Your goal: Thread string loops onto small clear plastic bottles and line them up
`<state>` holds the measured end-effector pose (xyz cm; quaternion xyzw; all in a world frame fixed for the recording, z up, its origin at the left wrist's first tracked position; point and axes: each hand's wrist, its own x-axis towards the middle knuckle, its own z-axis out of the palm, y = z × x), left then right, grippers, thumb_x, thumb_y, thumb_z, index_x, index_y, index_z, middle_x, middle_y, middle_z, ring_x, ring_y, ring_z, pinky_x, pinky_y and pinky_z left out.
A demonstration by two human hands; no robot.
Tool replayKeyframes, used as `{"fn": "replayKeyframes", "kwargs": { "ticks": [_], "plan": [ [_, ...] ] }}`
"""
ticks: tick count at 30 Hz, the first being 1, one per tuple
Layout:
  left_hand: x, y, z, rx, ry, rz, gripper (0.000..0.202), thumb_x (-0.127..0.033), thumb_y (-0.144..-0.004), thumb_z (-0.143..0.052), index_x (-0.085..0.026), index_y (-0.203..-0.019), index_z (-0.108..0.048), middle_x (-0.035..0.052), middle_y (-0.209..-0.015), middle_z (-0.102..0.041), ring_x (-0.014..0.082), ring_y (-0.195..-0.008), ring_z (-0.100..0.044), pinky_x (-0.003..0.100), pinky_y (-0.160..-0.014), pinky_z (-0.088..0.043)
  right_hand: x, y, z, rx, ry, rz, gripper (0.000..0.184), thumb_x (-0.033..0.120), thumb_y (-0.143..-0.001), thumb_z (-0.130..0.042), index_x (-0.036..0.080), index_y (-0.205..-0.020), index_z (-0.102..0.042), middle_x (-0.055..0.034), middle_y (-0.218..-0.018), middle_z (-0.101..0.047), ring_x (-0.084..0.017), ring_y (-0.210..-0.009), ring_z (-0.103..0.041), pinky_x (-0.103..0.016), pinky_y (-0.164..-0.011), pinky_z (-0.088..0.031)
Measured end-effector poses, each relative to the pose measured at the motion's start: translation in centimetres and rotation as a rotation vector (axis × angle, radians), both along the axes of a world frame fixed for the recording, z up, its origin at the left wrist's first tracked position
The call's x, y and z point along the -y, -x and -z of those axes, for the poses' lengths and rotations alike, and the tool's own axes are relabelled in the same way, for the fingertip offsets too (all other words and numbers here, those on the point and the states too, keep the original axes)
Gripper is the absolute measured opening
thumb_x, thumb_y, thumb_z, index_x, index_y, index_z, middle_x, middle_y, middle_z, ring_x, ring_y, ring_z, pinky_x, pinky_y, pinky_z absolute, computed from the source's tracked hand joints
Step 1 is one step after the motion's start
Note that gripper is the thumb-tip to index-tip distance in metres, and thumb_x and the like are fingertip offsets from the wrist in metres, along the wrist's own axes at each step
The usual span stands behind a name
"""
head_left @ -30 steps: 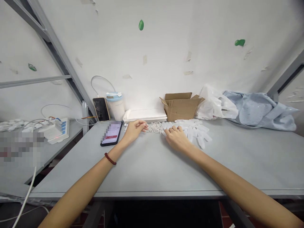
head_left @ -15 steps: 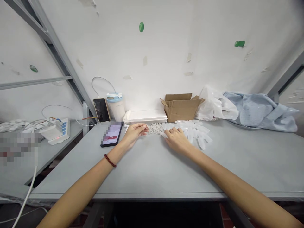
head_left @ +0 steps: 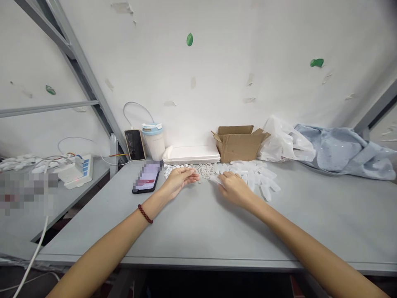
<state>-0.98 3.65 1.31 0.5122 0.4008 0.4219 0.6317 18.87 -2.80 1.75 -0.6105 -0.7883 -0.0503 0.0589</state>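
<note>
My left hand (head_left: pixel 179 181) lies on the grey table (head_left: pixel 201 223), fingers curled in a pinch on a small white piece I cannot name, beside a heap of white cords (head_left: pixel 205 168) and a row of small white parts (head_left: pixel 173 167). A red bead bracelet (head_left: pixel 145 214) is on that wrist. My right hand (head_left: pixel 234 188) rests close by, fingers bent and pinching the end of a small clear plastic sleeve (head_left: pixel 215 179) at the near edge of a spread of several such sleeves (head_left: pixel 259 178).
A phone with a lit screen (head_left: pixel 146 180) lies left of my left hand. At the wall stand a second phone (head_left: pixel 135 144) on a cable, a white cup (head_left: pixel 154 140), flat white trays (head_left: pixel 190 154), a cardboard box (head_left: pixel 238 142), a plastic bag (head_left: pixel 283 140) and blue cloth (head_left: pixel 344 147). A power strip (head_left: pixel 77 170) sits on the left shelf.
Both hands have drawn back a little from the piles toward me, the right one bringing a clear sleeve with it. The view has tilted slightly downward.
</note>
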Motion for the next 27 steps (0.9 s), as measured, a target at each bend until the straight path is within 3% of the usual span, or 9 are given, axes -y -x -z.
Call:
{"fn": "replayKeyframes", "kwargs": {
  "ticks": [5,8,15,27],
  "plan": [
    [0.0,0.3,-0.2,0.102,-0.071,0.021,0.012,-0.021,-0.078,-0.064,-0.011,-0.086,-0.063,0.0113,-0.095,-0.070,0.0183,-0.089,-0.066,0.031,-0.084,-0.050,0.1,0.1,0.1,-0.353,-0.144,-0.084,0.028,0.017,-0.088,-0.041,0.009,-0.113,-0.052,-0.0143,-0.100,-0.061,-0.022,-0.093,-0.057,-0.032,-0.079,-0.043],
    [0.3,0.2,-0.5,0.041,-0.140,0.058,0.017,-0.026,-0.076,-0.066,-0.012,-0.087,-0.063,0.0116,-0.101,-0.068,0.0203,-0.094,-0.065,0.031,-0.081,-0.050,0.4,0.4,0.6,-0.497,-0.208,-0.179,0.029,0.020,-0.089,-0.040,0.012,-0.116,-0.047,-0.0128,-0.099,-0.061,-0.021,-0.091,-0.058,-0.034,-0.078,-0.045],
    [0.6,-0.4,-0.3,-0.213,-0.382,0.062,0.020,-0.031,-0.073,-0.064,-0.013,-0.082,-0.064,0.0055,-0.079,-0.067,0.0164,-0.076,-0.062,0.028,-0.065,-0.050,0.5,0.9,1.6,-0.514,-0.193,-0.242,0.030,0.019,-0.088,-0.042,0.014,-0.117,-0.046,-0.0139,-0.102,-0.061,-0.022,-0.092,-0.059,-0.036,-0.078,-0.047],
    [1.5,-0.9,-0.1,-0.215,-0.504,0.068,0.018,-0.030,-0.075,-0.061,-0.015,-0.082,-0.068,0.0047,-0.080,-0.068,0.0160,-0.074,-0.063,0.027,-0.067,-0.052,0.5,1.1,2.0,-0.565,-0.122,-0.209,0.034,0.020,-0.088,-0.042,0.010,-0.120,-0.045,-0.0139,-0.103,-0.062,-0.020,-0.093,-0.059,-0.032,-0.081,-0.046]
  ]
}}
